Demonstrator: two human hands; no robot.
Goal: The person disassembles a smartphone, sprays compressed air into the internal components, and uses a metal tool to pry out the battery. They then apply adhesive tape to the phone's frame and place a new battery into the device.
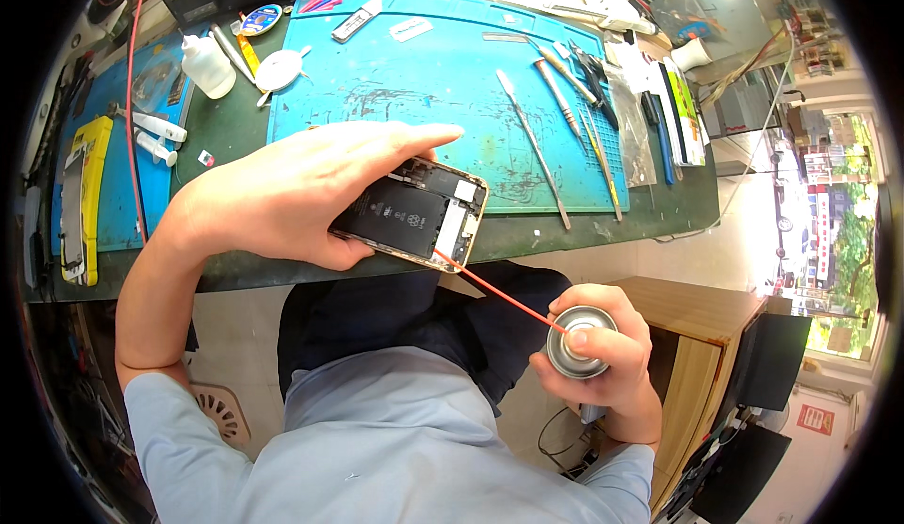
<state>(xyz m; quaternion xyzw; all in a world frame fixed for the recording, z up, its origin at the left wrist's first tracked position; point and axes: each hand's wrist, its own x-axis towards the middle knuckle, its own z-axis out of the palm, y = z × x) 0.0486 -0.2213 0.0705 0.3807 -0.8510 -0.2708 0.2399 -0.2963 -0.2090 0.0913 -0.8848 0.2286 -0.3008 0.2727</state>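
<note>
An opened smartphone shows its black battery and inner parts, tilted above the front edge of a blue work mat. My left hand is closed around the phone's left end, thumb on the near edge and fingers over the far edge. Wrapped round a spray can is my right hand, its thumb on the nozzle at the top. From the nozzle a thin red straw runs up to the left, its tip at the near edge of the phone beside the battery's right end.
A spudger and several slim tools lie on the mat's right side. To the left stand a white squeeze bottle, syringes and a yellow case. A wooden cabinet is at the right, below the green bench edge.
</note>
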